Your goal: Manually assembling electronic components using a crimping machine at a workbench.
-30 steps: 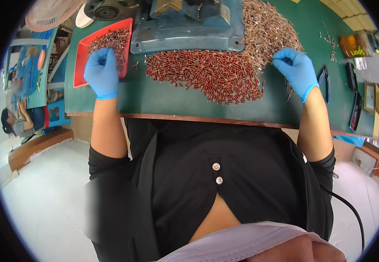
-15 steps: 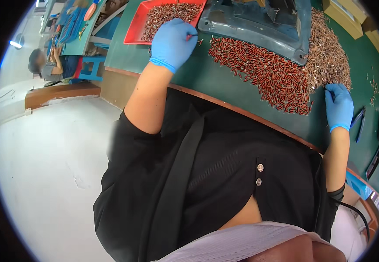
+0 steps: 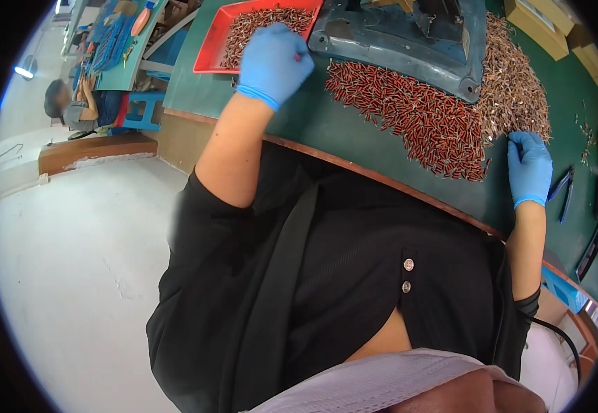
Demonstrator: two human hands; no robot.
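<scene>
Green table (image 3: 326, 131): left hand (image 3: 271, 62) over red tray (image 3: 213, 51).

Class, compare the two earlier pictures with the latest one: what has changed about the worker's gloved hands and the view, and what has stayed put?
The camera has swung left, bringing the pale floor into view. The blue-gloved left hand stays at the red plastic tray's edge. The blue-gloved right hand remains beside the heap of small red parts. The blue-grey machine base and green table have not moved. Nothing visibly picked up or released.
</scene>
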